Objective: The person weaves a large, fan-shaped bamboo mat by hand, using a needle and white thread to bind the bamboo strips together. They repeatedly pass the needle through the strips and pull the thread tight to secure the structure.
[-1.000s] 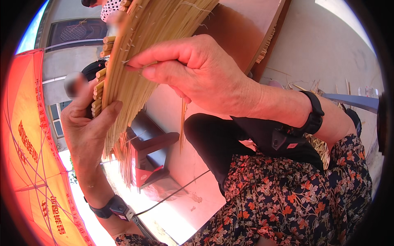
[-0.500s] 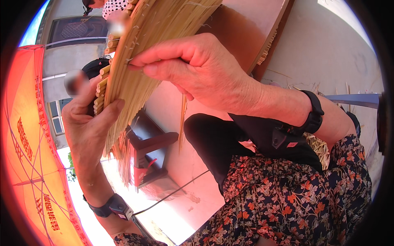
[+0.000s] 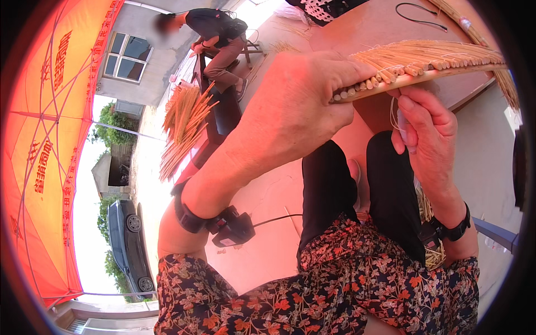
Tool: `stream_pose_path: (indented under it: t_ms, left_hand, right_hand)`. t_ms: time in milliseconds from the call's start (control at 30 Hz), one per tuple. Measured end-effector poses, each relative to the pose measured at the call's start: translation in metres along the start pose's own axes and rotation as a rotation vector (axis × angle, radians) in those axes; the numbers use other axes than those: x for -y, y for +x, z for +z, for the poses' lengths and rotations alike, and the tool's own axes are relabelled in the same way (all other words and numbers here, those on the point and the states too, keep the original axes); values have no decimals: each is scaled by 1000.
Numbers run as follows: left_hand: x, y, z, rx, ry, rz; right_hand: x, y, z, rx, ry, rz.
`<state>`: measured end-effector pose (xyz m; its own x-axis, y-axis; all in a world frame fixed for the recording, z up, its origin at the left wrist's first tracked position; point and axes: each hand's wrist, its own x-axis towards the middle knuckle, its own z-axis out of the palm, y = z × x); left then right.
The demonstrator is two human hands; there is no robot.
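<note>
A mat of stitched straw-coloured stalks (image 3: 430, 54) is held up at the upper right. Its cut stalk ends line up along a pale rod at the near edge. My left hand (image 3: 312, 84) is closed around the mat's left end, thumb below and fingers over the top. Just under the rod is my right hand (image 3: 432, 125), its fingers pinched together. A loop of pale thread (image 3: 393, 114) hangs at those fingertips and runs into the hand. Whether a needle is there cannot be made out.
Loose orange-lit stalks (image 3: 187, 120) lie in a pile at the left. Beyond them a person (image 3: 220, 42) in dark clothes bends over a dark bench. A brown board (image 3: 357, 33) lies behind the mat. A red canopy (image 3: 50, 139) and a parked car (image 3: 128, 245) stand far left.
My view has swung left. The mat has gone from upright to nearly level and across to the right. My right hand has moved from its stitched face to beneath the rod.
</note>
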<state>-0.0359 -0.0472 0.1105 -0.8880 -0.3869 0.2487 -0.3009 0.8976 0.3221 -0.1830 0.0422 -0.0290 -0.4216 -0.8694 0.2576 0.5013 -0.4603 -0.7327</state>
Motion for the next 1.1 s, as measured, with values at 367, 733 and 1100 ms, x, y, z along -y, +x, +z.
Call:
stream_pose_path:
  t_ms: [367, 733, 1100]
  left_hand:
    - [7, -69, 86, -148, -18, 54]
    - [3, -83, 78, -113, -43, 59]
    - [1, -99, 83, -75, 81, 51]
  right_hand:
    - [-61, -61, -74, 18, 31, 149]
    - [-65, -79, -57, -54, 69, 164]
    - [-44, -100, -27, -41, 168, 423]
